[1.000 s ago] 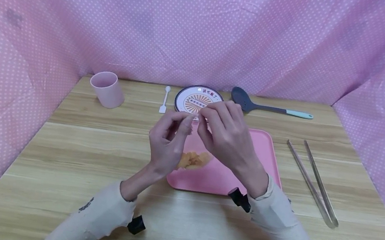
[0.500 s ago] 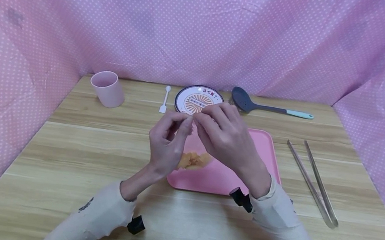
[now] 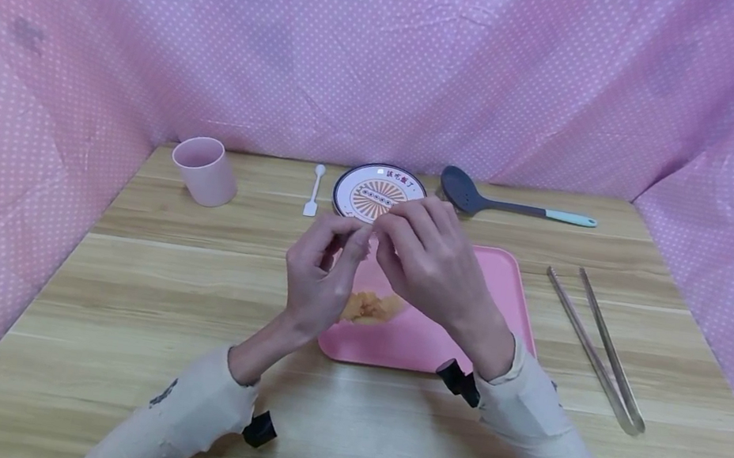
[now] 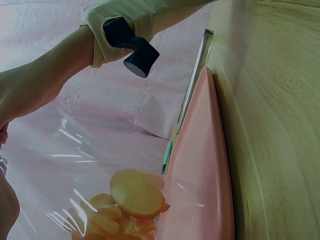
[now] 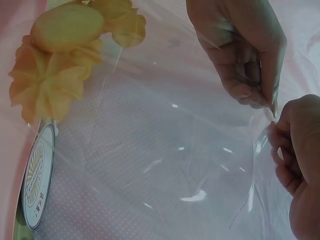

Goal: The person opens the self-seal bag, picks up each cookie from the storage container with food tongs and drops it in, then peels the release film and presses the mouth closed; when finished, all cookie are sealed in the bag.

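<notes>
A clear plastic bag (image 5: 165,145) hangs from both hands above the pink tray (image 3: 434,352). My left hand (image 3: 320,274) pinches its top edge between thumb and fingers. Right beside it, with the fingertips nearly touching, my right hand (image 3: 437,264) pinches the same edge. Low in the bag lie several yellow-orange flower-shaped pieces (image 5: 46,86) and a smooth oval piece (image 4: 136,193), which look like cookies. The head view shows them as an orange heap (image 3: 369,307) over the left part of the tray. The bag's edge between the fingertips is too small to make out.
Behind the hands stands a white patterned plate (image 3: 355,187). A dark slotted spoon (image 3: 461,189) lies to its right, a small white spatula (image 3: 314,190) to its left. Far left is a pink cup (image 3: 206,173). Metal tongs (image 3: 596,349) lie on the right.
The fingertips shift slightly along the bag's edge: the right hand's move left against the left hand's, then a little back right. Both arms and the objects on the table stay put.
</notes>
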